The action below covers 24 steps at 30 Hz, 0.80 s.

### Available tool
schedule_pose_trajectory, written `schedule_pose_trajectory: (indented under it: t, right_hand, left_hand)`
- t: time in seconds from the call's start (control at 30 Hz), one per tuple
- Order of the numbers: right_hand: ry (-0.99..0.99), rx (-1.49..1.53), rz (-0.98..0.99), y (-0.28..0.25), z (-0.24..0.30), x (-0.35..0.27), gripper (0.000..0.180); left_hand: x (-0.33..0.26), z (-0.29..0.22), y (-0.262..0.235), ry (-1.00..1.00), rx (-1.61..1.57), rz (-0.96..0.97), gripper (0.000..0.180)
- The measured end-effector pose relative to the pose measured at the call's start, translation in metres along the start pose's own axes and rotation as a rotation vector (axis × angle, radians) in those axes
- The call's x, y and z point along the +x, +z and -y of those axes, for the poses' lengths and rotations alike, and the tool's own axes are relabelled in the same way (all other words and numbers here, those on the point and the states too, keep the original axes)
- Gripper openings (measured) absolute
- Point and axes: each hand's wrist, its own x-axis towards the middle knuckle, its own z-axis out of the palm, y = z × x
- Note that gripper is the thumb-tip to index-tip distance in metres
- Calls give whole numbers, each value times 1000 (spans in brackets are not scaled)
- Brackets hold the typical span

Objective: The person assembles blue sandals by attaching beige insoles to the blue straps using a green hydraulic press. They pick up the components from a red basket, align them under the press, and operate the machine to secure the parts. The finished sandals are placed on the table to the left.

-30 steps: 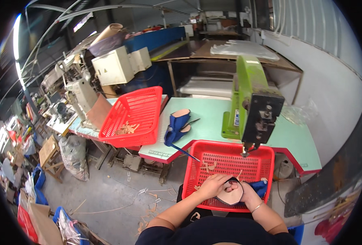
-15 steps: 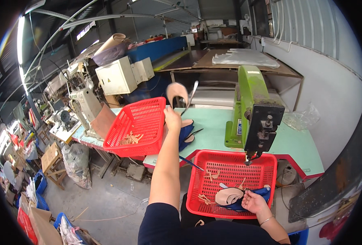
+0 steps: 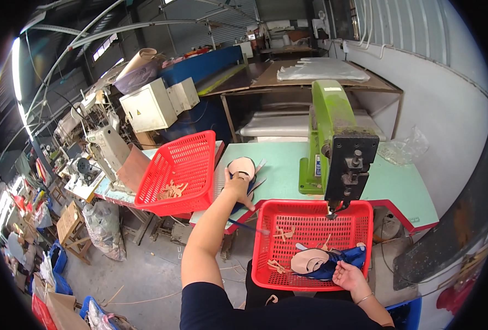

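On the green tabletop (image 3: 279, 159), my left hand (image 3: 237, 188) rests against a beige-lined shoe upper (image 3: 242, 166), thumb stretched out to the side. That upper lies over more dark blue ones, partly hidden by the hand. My right hand (image 3: 349, 276) is closed with its fingertips on the edge of a blue shoe upper (image 3: 334, 258) with beige lining, in the near red basket (image 3: 258, 242). Above that basket's far side stands the black head (image 3: 351, 165) of a green machine (image 3: 327, 110). Beige scraps (image 3: 283, 234) lie in the same basket.
A second red basket (image 3: 186, 159) with beige scraps stands on the table's left side. Further left are a sewing machine (image 3: 107, 146) and a clear bag (image 3: 103, 231) on the floor. A plastic bag (image 3: 406, 148) lies right of the green machine.
My left hand has brought the lifted shoe upper down onto the pile on the table, and its fingers have spread. The right hand stays at the blue upper in the basket.
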Motion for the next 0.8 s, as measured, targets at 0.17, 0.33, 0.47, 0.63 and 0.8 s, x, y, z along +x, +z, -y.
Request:
schedule_pose_trajectory:
  t: [0.17,0.33,0.47,0.63,0.8]
  right_hand:
    - [2,-14,23,4,-4,4,13]
    - [-72,-56,23,-4,-4,-4,13]
    - [-67,-114,18,2,-2,-7,14]
    - [-207,-175,56,11,-2,-18,14]
    - [-655,-628,-76,11,-12,-10,13]
  left_hand:
    - [-4,-12,12,45,233,78,68]
    - [-5,-6,7,9,152,-608,43]
    - [1,2,16,55,136,-463,48]
    - [8,-9,27,-119,365,51,57]
    - [-16,-91,32,199,-337,-501,23]
